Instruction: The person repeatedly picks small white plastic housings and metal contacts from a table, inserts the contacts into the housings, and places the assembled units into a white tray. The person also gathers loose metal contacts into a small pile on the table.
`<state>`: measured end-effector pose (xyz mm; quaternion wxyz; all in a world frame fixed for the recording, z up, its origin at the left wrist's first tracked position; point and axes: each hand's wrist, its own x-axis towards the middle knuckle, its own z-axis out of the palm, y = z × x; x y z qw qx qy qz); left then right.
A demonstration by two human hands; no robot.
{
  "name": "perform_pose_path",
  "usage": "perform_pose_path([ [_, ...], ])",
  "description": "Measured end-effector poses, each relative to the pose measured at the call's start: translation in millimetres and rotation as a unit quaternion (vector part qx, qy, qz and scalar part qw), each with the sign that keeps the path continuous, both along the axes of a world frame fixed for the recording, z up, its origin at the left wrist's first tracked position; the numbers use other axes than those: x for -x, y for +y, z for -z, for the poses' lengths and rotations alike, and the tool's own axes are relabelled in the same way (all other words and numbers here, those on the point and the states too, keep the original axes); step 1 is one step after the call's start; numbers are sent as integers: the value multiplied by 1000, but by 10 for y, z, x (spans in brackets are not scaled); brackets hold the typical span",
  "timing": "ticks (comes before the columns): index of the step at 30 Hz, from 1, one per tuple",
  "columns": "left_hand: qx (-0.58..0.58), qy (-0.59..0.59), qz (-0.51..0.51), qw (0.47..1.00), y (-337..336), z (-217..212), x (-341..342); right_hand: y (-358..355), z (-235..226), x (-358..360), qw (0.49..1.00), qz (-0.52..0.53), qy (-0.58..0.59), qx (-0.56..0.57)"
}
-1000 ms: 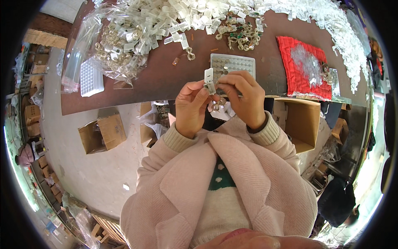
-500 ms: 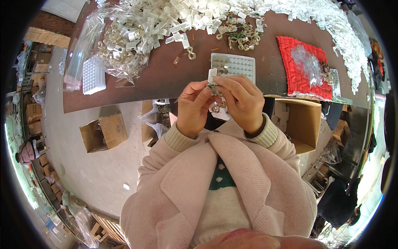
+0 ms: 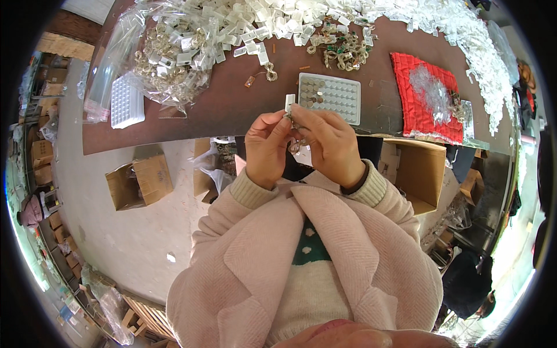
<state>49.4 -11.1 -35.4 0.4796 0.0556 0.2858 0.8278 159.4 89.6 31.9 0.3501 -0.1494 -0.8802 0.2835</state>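
Note:
My left hand (image 3: 267, 148) and my right hand (image 3: 335, 148) meet over the table's near edge, thumbs and fingers pinched together on one small keychain. Its white rectangular plastic case (image 3: 290, 101) sticks up beyond my fingertips, and its metal ring and links (image 3: 296, 145) dangle between my palms. My fingers hide the middle part. Just beyond my right hand lies a pale dimpled tray (image 3: 342, 93) with several round, coin-like metal discs (image 3: 311, 90) at its left side, probably button cells.
White plastic cases (image 3: 249, 20) are heaped at the far side. A clear bag of keychains (image 3: 174, 61) and stacked white trays (image 3: 126, 103) lie left. Keychains with green bits (image 3: 348, 49) sit behind the tray. A red cloth (image 3: 415, 101) lies right. Cardboard boxes (image 3: 152, 178) stand below.
Both hands have shifted slightly left with the keychain still between them. The tray and the rest of the table appear slightly shifted in the view.

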Motion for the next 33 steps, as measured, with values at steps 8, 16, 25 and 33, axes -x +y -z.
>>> perform_pose_path([
  [8,-43,11,64,997,-53,-12,35,71,-14,-16,982,23,17,187],
  [16,-36,19,129,991,-93,12,156,124,-123,-40,983,-5,-45,179],
  [25,-37,41,113,992,-62,-54,64,140,-23,-41,865,-31,40,500],
  [33,-26,-20,35,999,-50,-23,95,336,252,-205,985,97,-17,145],
])
